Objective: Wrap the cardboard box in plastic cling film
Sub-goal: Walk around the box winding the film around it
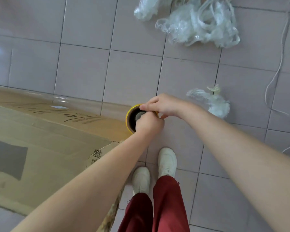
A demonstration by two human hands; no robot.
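A large brown cardboard box (40, 144) fills the lower left, its top and far side covered by a taut sheet of clear cling film (84, 102). The film runs to a roll with a yellow-rimmed cardboard core (130, 118), seen end-on just past the box's right corner. My left hand (148, 125) grips the near rim of the roll's core. My right hand (162, 105) curls over the far rim, fingers pinching its edge. The body of the roll is hidden below my hands.
Crumpled heaps of used plastic film (197, 25) lie on the tiled floor at the top right, and a smaller wad (213, 101) lies right of my hands. A thin white cord (274, 76) trails down the right side. My white shoes (167, 160) stand beside the box.
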